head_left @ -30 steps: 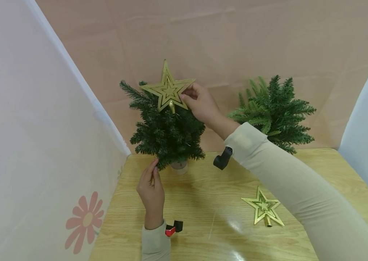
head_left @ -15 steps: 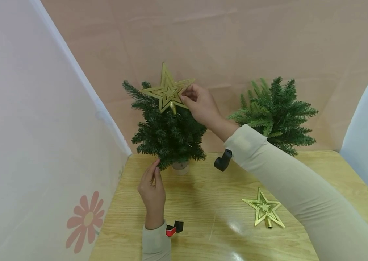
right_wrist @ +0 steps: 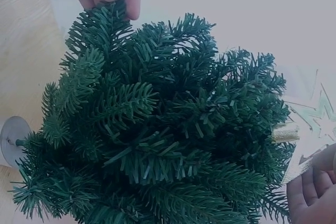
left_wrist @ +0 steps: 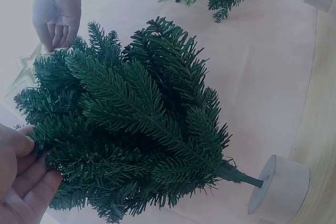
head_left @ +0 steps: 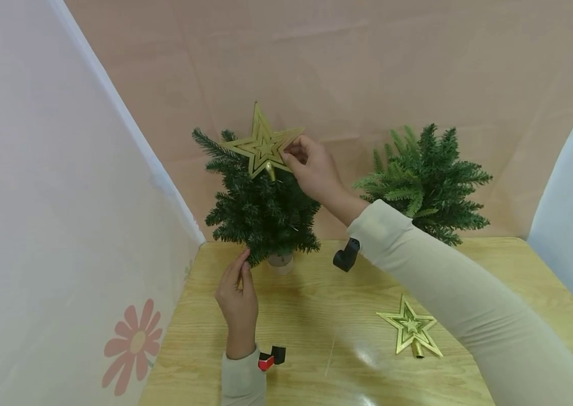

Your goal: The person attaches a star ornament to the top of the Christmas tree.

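Note:
A gold star tree topper is pinched at its right side by my right hand, in front of the upper part of a small artificial Christmas tree. The short tube under the star lies against the top needles in the right wrist view; whether a twig is inside it I cannot tell. My left hand pinches the tip of a low front branch between thumb and fingers. The tree stands on a round pale wooden base.
A second gold star topper lies flat on the wooden table, below my right forearm. At the back right is another small artificial tree. A white cloth wall bounds the left side, and a peach cloth hangs behind.
Both hands keep their grips, on the star and on the branch. The star has tilted only slightly; the whole view has shifted a little.

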`<state>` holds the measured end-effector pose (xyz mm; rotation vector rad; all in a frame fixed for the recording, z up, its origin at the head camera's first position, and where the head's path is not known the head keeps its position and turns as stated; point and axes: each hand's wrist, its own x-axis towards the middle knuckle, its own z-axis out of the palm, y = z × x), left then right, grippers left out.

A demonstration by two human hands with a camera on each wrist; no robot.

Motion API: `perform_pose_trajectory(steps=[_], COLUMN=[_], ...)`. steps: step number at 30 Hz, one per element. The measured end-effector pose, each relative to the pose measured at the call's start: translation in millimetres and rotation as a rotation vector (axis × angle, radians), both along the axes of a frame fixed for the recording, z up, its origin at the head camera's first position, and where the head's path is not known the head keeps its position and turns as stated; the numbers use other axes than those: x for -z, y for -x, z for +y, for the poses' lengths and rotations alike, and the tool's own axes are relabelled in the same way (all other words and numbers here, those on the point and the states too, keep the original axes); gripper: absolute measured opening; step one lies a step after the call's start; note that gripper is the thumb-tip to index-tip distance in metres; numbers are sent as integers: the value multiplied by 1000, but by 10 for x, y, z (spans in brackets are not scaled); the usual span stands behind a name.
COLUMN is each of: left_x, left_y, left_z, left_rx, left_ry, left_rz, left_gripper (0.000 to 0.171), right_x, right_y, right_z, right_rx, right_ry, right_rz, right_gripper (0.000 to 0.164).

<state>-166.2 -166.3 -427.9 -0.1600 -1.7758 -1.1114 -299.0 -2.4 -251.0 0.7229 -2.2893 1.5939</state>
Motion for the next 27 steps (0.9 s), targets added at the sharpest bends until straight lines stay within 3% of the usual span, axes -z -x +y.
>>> perform_pose_trajectory(steps=[4,11,27], left_x=[35,224,241], left_y=[7,104,109], left_z=[-14,-99,-123], left_rx=[-7,22,40], left_ry=[5,-18,-19], left_rz=[-2,-41,-32], left_gripper=[33,33,33], right_x=[32,40,32], right_y=[1,-9,-11], right_z=[-9,-12,12], right_rx=[2,9,4], right_ry=[-1,6,47], right_rz=[21,41,18], right_gripper=[18,17,18])
